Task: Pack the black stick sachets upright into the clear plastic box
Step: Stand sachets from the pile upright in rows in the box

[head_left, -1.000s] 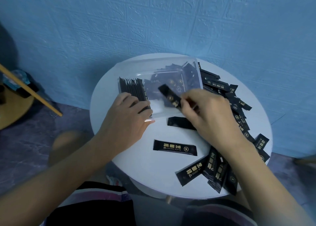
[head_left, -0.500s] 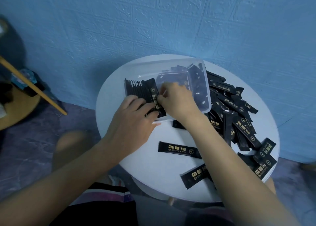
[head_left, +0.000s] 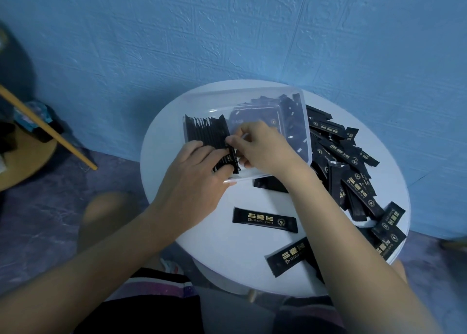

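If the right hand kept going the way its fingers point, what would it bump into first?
Probably the row of upright sachets in the clear box: the right hand aims its fingers at it, pinching a sachet right beside that row, though depth is unclear.

clear plastic box: open | black stick sachets: upright row, left end | loose sachets: flat outside

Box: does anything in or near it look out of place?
A loose sachet lies at the box's near rim, perhaps partly under it, so the box may sit unevenly. Inside, the row stands tidy: the left hand presses it, the right hand pinches its last sachet.
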`<state>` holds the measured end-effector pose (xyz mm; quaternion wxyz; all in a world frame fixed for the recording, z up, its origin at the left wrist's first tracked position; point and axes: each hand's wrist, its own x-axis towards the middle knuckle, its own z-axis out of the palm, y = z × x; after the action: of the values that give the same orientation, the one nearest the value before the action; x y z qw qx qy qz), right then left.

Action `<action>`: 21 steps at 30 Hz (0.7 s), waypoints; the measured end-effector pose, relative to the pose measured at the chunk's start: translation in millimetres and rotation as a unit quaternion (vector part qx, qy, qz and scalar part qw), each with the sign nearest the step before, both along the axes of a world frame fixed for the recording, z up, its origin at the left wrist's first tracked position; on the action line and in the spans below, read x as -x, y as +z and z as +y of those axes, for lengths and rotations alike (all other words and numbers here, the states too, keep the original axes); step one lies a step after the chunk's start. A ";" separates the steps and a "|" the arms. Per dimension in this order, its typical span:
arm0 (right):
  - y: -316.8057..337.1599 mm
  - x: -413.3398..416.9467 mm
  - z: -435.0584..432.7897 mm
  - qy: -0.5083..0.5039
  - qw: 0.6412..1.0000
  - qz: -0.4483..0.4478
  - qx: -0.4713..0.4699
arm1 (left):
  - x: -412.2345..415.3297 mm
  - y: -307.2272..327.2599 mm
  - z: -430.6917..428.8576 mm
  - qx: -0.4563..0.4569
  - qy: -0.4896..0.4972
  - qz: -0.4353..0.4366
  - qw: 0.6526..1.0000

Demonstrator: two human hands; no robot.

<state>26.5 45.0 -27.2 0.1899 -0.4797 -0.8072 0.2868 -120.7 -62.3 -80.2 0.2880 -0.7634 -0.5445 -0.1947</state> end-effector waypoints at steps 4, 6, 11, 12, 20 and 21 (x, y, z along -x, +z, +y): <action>-1.4 0.1 2.1 0.003 0.999 0.029 0.032 | -0.8 -2.6 -1.4 -0.004 0.005 0.003 1.000; -2.3 1.3 2.2 -0.003 0.999 0.027 0.031 | -0.8 -4.2 -0.3 0.000 0.011 0.007 1.000; -2.3 0.5 4.6 0.013 0.995 0.067 0.067 | 0.9 -5.8 0.8 0.014 0.020 0.021 0.999; -3.1 0.3 5.4 0.019 0.994 0.073 0.073 | 1.0 -5.5 0.3 0.013 0.020 0.022 0.999; -6.8 -3.1 8.2 0.027 0.993 0.071 0.087 | -1.8 -3.2 -0.6 0.030 0.018 0.032 0.999; -7.0 -3.5 8.5 0.028 0.994 0.066 0.082 | -1.7 -2.5 -0.6 0.034 0.018 0.034 0.999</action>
<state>30.0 53.5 -34.2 0.1944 -0.4508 -0.7800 0.3880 -119.0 -63.0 -82.6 0.2837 -0.7688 -0.5545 -0.1451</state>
